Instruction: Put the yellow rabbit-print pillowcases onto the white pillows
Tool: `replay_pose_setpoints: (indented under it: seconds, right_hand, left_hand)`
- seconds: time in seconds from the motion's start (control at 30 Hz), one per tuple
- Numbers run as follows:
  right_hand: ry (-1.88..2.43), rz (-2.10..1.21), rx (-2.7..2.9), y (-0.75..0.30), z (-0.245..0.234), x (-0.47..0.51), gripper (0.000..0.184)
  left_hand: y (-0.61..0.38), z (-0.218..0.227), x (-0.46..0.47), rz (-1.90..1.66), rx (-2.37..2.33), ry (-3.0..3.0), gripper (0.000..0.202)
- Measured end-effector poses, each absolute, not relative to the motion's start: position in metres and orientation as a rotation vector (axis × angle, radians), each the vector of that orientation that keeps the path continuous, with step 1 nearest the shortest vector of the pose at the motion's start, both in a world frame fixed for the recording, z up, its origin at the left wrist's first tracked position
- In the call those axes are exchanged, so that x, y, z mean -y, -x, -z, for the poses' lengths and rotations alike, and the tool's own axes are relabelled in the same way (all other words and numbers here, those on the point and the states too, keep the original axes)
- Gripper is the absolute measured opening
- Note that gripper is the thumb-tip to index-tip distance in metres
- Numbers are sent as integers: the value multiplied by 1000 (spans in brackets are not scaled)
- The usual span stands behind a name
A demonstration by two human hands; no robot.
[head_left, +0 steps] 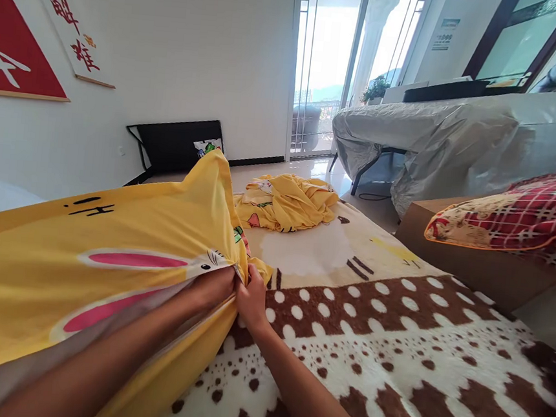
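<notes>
A yellow duvet cover (131,221) printed with a rabbit spreads across the left side, its upper part rising to a peak. My left forearm runs into a long opening in it. My left hand (221,286) is at the far end of that opening, its fingers hidden by cloth. My right hand (252,295) is closed on the cover's edge close beside the left hand. Beneath lies a brown and cream fleece blanket (344,344) with spots and a cartoon print. A crumpled heap of yellow printed cloth (298,204) rests on the blanket's far end.
A cardboard box (472,264) stands at the right, with a red plaid cushion (525,217) on it. Behind is a table under plastic sheeting (431,131). A black folded item (176,144) leans on the far wall, left of the glass door (324,63).
</notes>
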State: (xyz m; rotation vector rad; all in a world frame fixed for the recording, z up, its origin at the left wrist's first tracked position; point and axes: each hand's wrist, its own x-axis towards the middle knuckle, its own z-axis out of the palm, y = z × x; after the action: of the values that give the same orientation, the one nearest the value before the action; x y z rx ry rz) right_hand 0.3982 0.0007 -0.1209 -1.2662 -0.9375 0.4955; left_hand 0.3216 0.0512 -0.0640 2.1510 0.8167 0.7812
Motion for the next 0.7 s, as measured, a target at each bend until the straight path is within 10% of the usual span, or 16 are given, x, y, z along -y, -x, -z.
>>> replay_pose_setpoints:
  seconds: [0.37, 0.7]
  right_hand:
    - [1214, -829, 1086, -436, 112, -7, 51]
    - [1597, -740, 1223, -476, 141, -18, 50]
  left_hand:
    - [-278, 74, -8, -559, -694, -1893, 72]
    - [-275, 31, 27, -558, -772, -1990, 50]
